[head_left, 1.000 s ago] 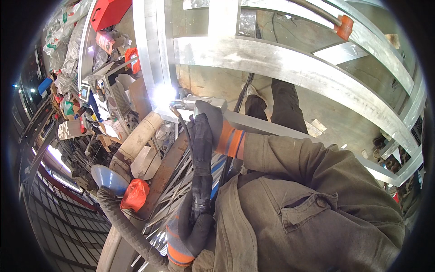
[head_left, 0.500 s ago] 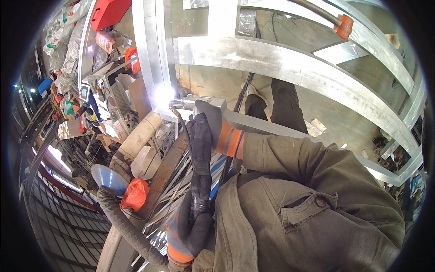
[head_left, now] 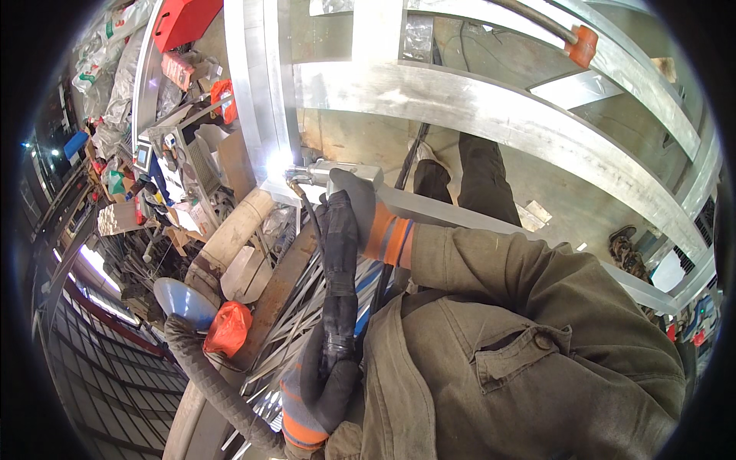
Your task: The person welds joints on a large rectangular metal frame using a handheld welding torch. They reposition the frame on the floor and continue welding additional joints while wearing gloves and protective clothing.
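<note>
Camouflage leg [head_left: 632, 259] farther inward, gloved left hand [head_left: 313, 395] around black torch [head_left: 340, 299]

Metal workshop: lit welding torch [head_left: 340, 268], silvery frame [head_left: 491, 106], loose metal strips [head_left: 293, 320]

Rocking an olive-brown work jacket [head_left: 429, 353], creased sleeves [head_left: 483, 257], buttoned flap pocket [head_left: 521, 353] on the chest. Gloves [head_left: 376, 218] are grey and black, orange-banded cuffs with thin bluish stripes.
</note>
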Tool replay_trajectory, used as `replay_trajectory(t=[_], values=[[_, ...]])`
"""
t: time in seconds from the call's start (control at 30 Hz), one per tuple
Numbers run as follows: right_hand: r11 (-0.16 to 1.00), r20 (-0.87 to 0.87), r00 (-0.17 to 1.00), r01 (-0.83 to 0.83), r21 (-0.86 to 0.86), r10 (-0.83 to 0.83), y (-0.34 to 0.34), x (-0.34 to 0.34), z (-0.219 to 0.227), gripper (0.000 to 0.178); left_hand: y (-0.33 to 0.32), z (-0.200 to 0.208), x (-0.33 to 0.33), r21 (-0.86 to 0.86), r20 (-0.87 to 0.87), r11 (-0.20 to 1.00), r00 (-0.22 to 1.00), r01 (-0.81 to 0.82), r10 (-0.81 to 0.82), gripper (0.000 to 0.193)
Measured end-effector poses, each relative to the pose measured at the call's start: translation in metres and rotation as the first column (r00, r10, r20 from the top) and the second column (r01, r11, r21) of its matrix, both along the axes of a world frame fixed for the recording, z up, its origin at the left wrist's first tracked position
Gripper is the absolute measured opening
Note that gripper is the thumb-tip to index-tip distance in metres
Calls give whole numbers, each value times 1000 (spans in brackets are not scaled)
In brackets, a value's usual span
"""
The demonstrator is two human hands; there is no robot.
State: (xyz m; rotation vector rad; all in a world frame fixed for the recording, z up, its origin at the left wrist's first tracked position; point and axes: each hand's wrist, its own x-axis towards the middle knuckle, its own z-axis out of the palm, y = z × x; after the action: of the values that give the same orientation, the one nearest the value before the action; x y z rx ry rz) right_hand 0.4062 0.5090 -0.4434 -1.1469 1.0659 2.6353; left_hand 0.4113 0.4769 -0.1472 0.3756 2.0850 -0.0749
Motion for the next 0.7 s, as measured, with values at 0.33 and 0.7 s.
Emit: replay_trajectory(t=[0.33, 0.7], values=[[993, -123, 991, 55, 106, -42, -9, 8, -6, 31, 4, 1, 1, -23, 9, 999, 999, -42, 43, 61], [999, 47, 998, 36, -7, -35, -6, 6, -1, 32, 3, 1, 2, -16, 2, 1000, 1000, 13, -13, 58]])
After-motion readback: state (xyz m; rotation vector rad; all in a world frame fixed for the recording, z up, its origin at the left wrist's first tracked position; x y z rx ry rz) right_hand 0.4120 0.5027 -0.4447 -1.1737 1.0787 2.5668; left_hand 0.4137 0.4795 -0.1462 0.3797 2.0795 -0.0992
